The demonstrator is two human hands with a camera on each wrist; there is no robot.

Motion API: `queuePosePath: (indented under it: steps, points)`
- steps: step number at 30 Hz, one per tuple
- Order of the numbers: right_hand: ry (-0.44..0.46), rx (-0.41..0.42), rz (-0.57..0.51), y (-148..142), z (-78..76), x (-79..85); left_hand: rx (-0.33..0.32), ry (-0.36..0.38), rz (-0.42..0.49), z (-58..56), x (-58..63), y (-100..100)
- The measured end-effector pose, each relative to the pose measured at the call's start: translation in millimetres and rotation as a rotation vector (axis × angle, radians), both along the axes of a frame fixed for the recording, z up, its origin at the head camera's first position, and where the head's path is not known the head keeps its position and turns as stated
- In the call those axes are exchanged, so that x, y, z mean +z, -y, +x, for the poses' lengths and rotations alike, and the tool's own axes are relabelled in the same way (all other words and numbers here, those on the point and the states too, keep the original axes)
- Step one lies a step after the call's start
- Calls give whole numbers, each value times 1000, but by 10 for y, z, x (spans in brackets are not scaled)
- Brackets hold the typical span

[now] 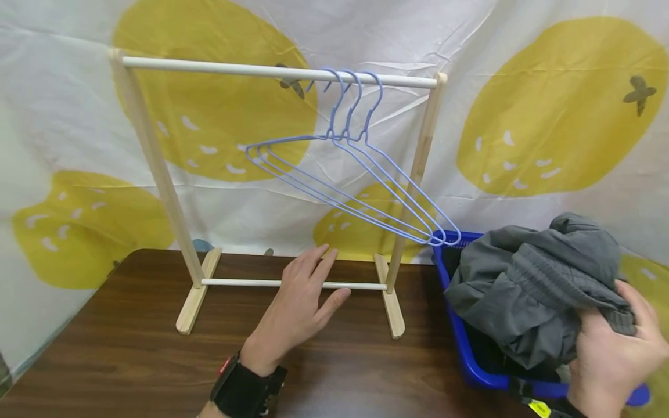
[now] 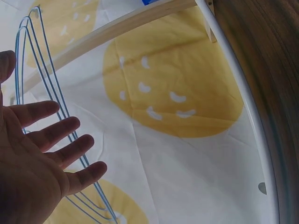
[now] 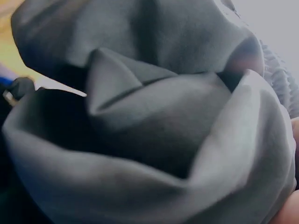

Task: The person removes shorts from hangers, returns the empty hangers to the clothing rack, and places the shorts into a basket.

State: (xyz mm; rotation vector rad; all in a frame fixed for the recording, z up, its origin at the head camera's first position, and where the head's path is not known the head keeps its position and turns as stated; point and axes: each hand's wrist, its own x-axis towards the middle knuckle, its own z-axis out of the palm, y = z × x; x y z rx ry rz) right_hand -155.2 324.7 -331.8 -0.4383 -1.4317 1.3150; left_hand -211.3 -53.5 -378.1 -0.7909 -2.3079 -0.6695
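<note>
My right hand point(image 1: 619, 348) grips a bunched grey garment with a gathered elastic waistband point(image 1: 543, 278) by one end of that band. The cloth is crumpled over a blue basket point(image 1: 456, 331), and its soft folds fill most of the right wrist view point(image 3: 149, 121). Fingers spread and holding nothing, my left hand point(image 1: 298, 307) is in front of the rack's lower bar point(image 1: 235, 283) in the head view. Three blue wire hangers point(image 1: 346, 136) hang from the white top bar point(image 1: 219, 67), right of its middle. In the left wrist view, my left fingers point(image 2: 70, 151) overlap the hangers.
The wooden rack upright point(image 1: 151, 157) and its mate stand on flat feet on a dark brown table point(image 1: 125, 348). Behind hangs a white cloth point(image 1: 387, 35) with yellow fruit shapes. Dark material lies inside the basket, beneath the garment.
</note>
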Motion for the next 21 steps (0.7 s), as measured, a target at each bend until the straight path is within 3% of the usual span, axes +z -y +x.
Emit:
queuePosePath:
  steps: [3,8,15,21]
  points:
    - [80,-103,116,-28,-27,-32,-1,1,8,5,4,5]
    - [161,-162,301,-101,-50,-28,-4,7,14,1,12,18]
    - [172,-141,600,-167,-134,81,-5,-2,19,-5,7,24]
    - [246,-96,806,-190,-240,102,-5,10,19,3,11,25]
